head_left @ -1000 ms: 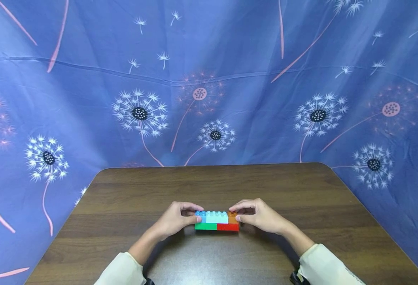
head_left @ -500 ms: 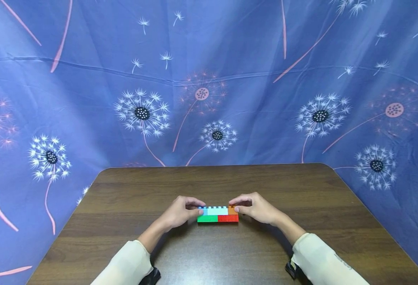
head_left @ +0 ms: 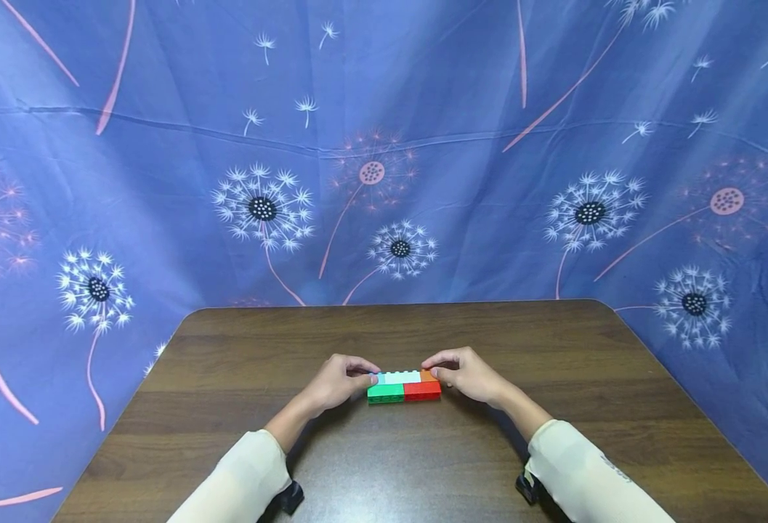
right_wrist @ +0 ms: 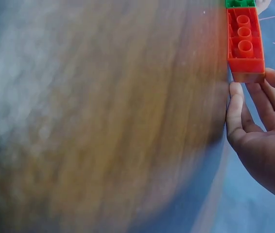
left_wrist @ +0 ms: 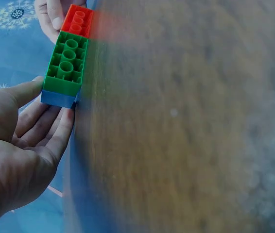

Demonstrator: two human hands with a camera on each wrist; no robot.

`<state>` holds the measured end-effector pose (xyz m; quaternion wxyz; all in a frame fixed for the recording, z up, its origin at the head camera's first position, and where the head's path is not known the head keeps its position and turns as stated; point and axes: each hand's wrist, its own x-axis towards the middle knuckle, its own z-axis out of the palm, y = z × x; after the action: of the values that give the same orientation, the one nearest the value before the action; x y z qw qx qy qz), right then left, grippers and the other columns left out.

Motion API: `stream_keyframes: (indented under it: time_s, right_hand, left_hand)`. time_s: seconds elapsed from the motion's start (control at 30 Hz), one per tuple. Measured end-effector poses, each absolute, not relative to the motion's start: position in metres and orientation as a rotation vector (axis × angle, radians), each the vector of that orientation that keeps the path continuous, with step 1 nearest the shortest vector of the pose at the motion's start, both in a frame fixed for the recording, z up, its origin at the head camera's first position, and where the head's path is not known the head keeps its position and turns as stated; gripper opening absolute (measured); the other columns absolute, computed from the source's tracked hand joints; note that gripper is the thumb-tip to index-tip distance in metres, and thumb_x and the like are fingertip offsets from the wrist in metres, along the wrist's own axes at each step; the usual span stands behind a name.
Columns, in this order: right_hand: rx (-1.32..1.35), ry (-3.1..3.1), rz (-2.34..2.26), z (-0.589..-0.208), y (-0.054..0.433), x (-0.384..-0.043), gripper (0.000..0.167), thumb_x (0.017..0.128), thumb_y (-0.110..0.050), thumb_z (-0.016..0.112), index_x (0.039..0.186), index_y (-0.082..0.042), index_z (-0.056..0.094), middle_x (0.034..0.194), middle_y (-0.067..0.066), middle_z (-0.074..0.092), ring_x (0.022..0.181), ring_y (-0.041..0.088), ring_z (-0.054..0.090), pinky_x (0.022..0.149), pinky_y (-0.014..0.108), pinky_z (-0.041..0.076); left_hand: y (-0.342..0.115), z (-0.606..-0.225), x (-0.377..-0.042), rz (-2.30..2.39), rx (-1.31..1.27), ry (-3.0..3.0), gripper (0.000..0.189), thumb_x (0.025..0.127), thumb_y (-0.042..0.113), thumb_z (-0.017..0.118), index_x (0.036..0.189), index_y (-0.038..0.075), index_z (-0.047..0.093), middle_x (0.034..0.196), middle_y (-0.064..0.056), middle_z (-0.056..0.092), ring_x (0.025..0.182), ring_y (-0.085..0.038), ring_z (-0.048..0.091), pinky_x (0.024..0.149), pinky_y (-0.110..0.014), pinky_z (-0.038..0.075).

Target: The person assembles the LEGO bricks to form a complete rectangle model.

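Note:
Toy building bricks joined in two layers hang between the hands in the head view. The top layer has a blue brick at the left end, a pale aqua brick [head_left: 402,378] and an orange brick [head_left: 428,376]. Below sit a green brick [head_left: 386,394] and a red brick [head_left: 422,391], side by side. My left hand [head_left: 334,381] pinches the blue brick [left_wrist: 58,98] between thumb and fingers. At the other end my right hand [head_left: 474,376] pinches the orange brick [right_wrist: 248,77]. Both wrist views show the hollow undersides of the green and red bricks, tilted off the table.
A brown wood-grain table [head_left: 397,457] lies under the hands. Behind it hangs a blue cloth [head_left: 475,218] with a dandelion print. Pale sleeves and dark wrist straps are on both arms.
Both hands have moved away from the person with the joined bricks between them. The bricks have tilted, so less of their studded top shows now.

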<state>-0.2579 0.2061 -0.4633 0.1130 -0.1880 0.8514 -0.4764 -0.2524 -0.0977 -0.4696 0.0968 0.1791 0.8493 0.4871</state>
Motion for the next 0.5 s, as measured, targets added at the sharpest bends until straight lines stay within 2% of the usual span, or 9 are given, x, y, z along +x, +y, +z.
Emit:
stream_keyframes:
  time_s: [0.27, 0.5]
  right_hand:
    - [-0.532, 2.52, -1.401, -0.4655, 0.2027, -0.2608, 0.02, 0.099, -0.006, 0.064, 0.114, -0.006, 0.076, 0.105, 0.01, 0.072, 0.073, 0.013, 0.054, 0.06, 0.022, 0.049]
    - [-0.562, 2.55, -1.357, -0.4651, 0.2025, -0.2614, 0.019, 0.099, -0.009, 0.065, 0.114, -0.008, 0.076, 0.111, 0.011, 0.074, 0.081, 0.016, 0.057, 0.064, 0.023, 0.05]
  left_hand:
    - [-0.096, -0.4681, -0.2535, 1.444, 0.533, 2.546, 0.017, 0.096, 0.023, 0.074, 0.108, 0.013, 0.079, 0.105, -0.002, 0.079, 0.095, -0.01, 0.068, 0.081, -0.027, 0.056]
    - [-0.0952, -0.4704, -0.2548, 1.442, 0.523, 2.592, 0.016, 0.093, 0.02, 0.076, 0.105, 0.012, 0.08, 0.103, -0.004, 0.08, 0.093, -0.01, 0.069, 0.081, -0.027, 0.055]
